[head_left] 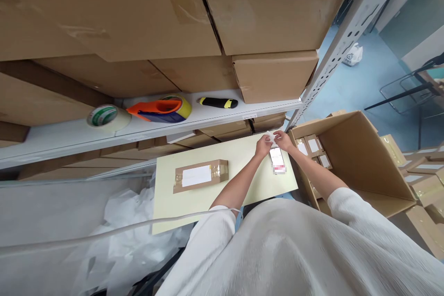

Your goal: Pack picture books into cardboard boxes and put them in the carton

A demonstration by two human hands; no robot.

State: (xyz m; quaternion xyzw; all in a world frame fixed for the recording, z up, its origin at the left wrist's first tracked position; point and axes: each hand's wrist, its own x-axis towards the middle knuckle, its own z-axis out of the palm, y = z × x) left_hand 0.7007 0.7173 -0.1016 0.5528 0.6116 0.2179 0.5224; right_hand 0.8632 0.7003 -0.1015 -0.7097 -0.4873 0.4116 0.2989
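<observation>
My left hand (263,144) and right hand (283,140) cover part of the white slip (272,135) they hold, perhaps a label; any print is too small to read. Pixelation blurs the smartphone's (276,157) lower screen. My right forearm (308,164) partly hides small cartons (314,144); the top edge crops the upper cardboard boxes (277,9).

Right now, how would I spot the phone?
Find the pale table below the shelf. At its right end, the left hand and right hand hold a white slip; the phone lies between the forearms. Its bright screen sets it apart from the brown box on the left.
</observation>
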